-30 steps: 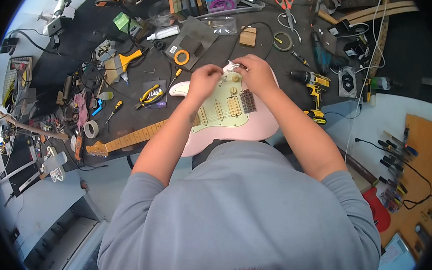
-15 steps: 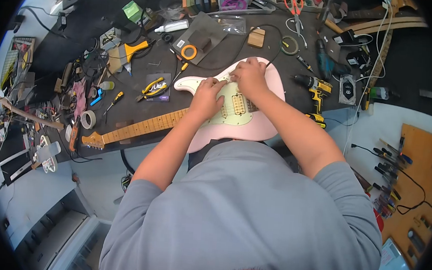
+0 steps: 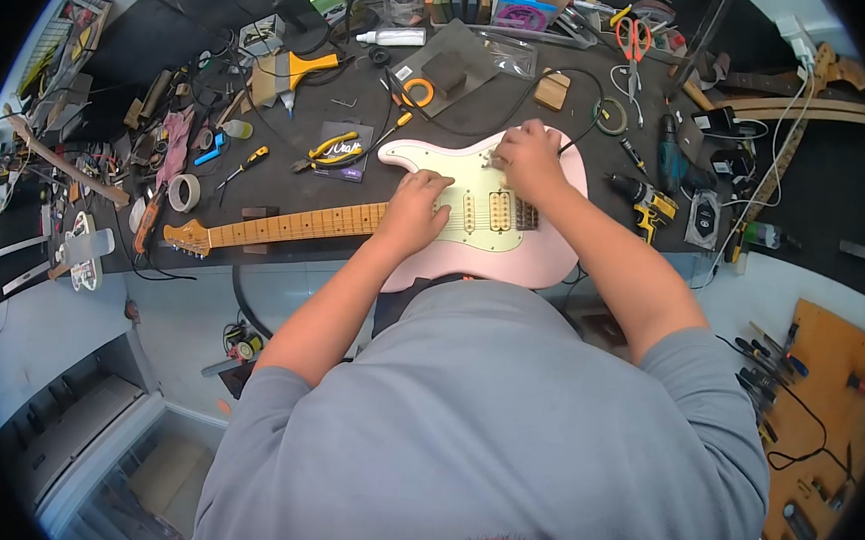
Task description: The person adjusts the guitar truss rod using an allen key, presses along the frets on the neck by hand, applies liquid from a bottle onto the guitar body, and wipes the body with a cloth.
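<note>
A pink electric guitar [image 3: 544,256] lies face up on the dark bench, its pale green pickguard [image 3: 480,241] towards me and its maple neck [image 3: 295,225] pointing left. My left hand [image 3: 414,212] rests over the strings where the neck meets the body, fingers extended and thumb apart. On the far side of the pickguard, my right hand [image 3: 532,165] has its fingers bent, the tips closed at a small control knob [image 3: 491,161]; the fingers partly hide it. A humbucker pickup [image 3: 500,212] shows between my hands and the bridge. A black cable [image 3: 579,138] runs to the body's far edge.
Pliers [image 3: 332,151] with yellow handles lie on a dark card beyond the neck. A yellow drill [image 3: 648,200] is right of the body. Scissors [image 3: 633,43], orange tape [image 3: 418,92], a wood block [image 3: 551,90] and a screwdriver [image 3: 246,166] lie around the bench.
The view has shifted, so the bench and guitar appear further right. Both hands stay on the guitar, the right one still at the knobs.
</note>
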`<action>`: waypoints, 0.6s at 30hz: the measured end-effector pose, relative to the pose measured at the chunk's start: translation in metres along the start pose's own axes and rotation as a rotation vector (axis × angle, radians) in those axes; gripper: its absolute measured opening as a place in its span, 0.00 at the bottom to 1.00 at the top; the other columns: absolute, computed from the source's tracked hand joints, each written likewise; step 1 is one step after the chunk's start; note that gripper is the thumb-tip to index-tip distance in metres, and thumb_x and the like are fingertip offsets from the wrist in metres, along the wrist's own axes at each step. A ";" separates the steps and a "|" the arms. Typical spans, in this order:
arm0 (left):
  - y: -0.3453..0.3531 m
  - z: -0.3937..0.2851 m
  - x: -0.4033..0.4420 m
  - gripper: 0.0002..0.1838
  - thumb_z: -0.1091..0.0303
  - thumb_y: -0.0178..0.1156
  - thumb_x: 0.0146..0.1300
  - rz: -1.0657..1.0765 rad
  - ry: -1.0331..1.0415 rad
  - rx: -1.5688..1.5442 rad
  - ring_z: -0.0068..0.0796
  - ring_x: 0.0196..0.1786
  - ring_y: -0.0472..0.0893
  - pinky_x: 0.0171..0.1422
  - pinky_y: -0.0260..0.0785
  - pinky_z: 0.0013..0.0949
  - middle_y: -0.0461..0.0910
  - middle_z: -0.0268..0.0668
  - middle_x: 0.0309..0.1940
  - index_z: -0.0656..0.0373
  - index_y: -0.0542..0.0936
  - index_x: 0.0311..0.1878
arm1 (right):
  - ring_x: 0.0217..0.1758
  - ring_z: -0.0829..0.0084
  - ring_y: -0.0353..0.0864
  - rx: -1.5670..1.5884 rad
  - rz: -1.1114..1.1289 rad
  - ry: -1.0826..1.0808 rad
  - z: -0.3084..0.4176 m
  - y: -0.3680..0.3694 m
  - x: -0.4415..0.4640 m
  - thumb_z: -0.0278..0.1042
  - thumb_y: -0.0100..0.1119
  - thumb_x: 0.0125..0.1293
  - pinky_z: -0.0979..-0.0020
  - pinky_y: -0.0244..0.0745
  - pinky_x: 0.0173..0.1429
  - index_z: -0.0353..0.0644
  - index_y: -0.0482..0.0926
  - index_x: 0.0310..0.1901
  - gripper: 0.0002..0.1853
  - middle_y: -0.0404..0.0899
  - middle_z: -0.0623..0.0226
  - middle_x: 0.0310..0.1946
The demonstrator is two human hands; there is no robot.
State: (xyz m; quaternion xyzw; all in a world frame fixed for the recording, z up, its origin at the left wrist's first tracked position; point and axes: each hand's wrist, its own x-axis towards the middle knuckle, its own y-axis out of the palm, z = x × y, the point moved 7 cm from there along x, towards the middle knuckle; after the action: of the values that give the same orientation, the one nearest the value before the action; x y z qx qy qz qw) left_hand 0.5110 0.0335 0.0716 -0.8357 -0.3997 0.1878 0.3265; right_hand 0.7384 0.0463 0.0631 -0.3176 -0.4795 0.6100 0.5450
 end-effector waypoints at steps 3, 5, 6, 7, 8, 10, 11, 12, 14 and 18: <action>0.001 0.003 -0.004 0.25 0.71 0.71 0.69 0.012 0.002 0.010 0.53 0.71 0.80 0.79 0.73 0.50 0.84 0.48 0.64 0.62 0.86 0.69 | 0.63 0.61 0.77 -0.027 -0.050 0.084 0.002 0.010 -0.001 0.35 0.78 0.62 0.47 0.62 0.66 0.50 0.94 0.41 0.06 0.87 0.78 0.48; 0.001 0.003 -0.007 0.25 0.71 0.71 0.69 0.001 -0.015 0.000 0.54 0.71 0.80 0.78 0.74 0.51 0.85 0.49 0.63 0.63 0.86 0.68 | 0.63 0.61 0.78 0.008 -0.037 0.055 0.004 0.019 -0.004 0.35 0.78 0.62 0.47 0.63 0.66 0.51 0.94 0.41 0.07 0.86 0.77 0.47; 0.000 0.003 -0.007 0.24 0.71 0.71 0.69 0.001 -0.018 -0.002 0.54 0.71 0.81 0.78 0.74 0.51 0.85 0.50 0.63 0.63 0.86 0.68 | 0.63 0.61 0.78 0.029 -0.023 0.023 0.002 0.014 -0.004 0.35 0.77 0.62 0.47 0.63 0.66 0.50 0.94 0.41 0.06 0.86 0.76 0.47; 0.002 0.002 -0.007 0.24 0.71 0.71 0.69 0.006 -0.013 0.003 0.54 0.70 0.81 0.78 0.74 0.51 0.85 0.50 0.63 0.63 0.86 0.68 | 0.63 0.61 0.78 0.048 -0.012 -0.007 0.000 0.009 -0.003 0.35 0.77 0.62 0.47 0.63 0.66 0.50 0.94 0.41 0.06 0.85 0.76 0.46; 0.003 0.002 -0.007 0.24 0.72 0.71 0.69 0.012 -0.008 0.008 0.54 0.70 0.81 0.78 0.74 0.51 0.85 0.50 0.62 0.63 0.86 0.68 | 0.63 0.60 0.79 0.021 -0.012 -0.005 -0.003 0.005 0.000 0.35 0.77 0.63 0.47 0.63 0.66 0.50 0.94 0.41 0.06 0.85 0.76 0.46; 0.004 -0.001 -0.006 0.24 0.72 0.71 0.69 0.022 0.003 0.007 0.54 0.69 0.81 0.78 0.74 0.51 0.85 0.50 0.62 0.64 0.86 0.68 | 0.62 0.60 0.79 -0.035 -0.011 -0.003 -0.012 0.001 0.007 0.36 0.77 0.64 0.48 0.63 0.67 0.50 0.95 0.42 0.06 0.86 0.76 0.46; 0.003 -0.001 -0.005 0.24 0.72 0.71 0.69 0.024 0.005 0.001 0.55 0.69 0.81 0.77 0.74 0.51 0.85 0.50 0.62 0.64 0.86 0.67 | 0.62 0.60 0.79 -0.029 -0.056 0.095 -0.020 -0.001 0.011 0.36 0.78 0.65 0.49 0.64 0.67 0.50 0.95 0.41 0.06 0.86 0.75 0.46; 0.001 -0.002 -0.004 0.24 0.72 0.71 0.69 0.024 0.004 -0.006 0.55 0.68 0.81 0.77 0.74 0.51 0.85 0.50 0.62 0.64 0.86 0.67 | 0.62 0.60 0.79 -0.021 -0.100 0.191 -0.025 0.000 0.014 0.37 0.78 0.65 0.49 0.64 0.67 0.50 0.95 0.41 0.05 0.86 0.75 0.46; -0.002 -0.002 -0.004 0.23 0.72 0.70 0.69 0.013 -0.027 -0.034 0.55 0.68 0.82 0.77 0.75 0.51 0.86 0.50 0.61 0.64 0.86 0.66 | 0.62 0.61 0.79 0.026 -0.152 0.293 -0.033 0.000 0.013 0.37 0.78 0.65 0.50 0.65 0.66 0.50 0.95 0.41 0.05 0.86 0.75 0.46; -0.007 0.003 -0.010 0.22 0.73 0.71 0.69 -0.051 -0.005 -0.042 0.51 0.63 0.84 0.70 0.77 0.49 0.87 0.47 0.57 0.64 0.87 0.65 | 0.60 0.62 0.80 0.068 -0.038 0.192 -0.021 0.004 0.006 0.37 0.78 0.65 0.49 0.67 0.65 0.49 0.95 0.40 0.05 0.86 0.74 0.45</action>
State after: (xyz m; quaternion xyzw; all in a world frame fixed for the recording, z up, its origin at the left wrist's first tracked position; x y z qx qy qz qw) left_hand 0.4992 0.0302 0.0749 -0.8315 -0.4253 0.1731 0.3128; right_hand 0.7552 0.0576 0.0529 -0.3468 -0.4099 0.5823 0.6105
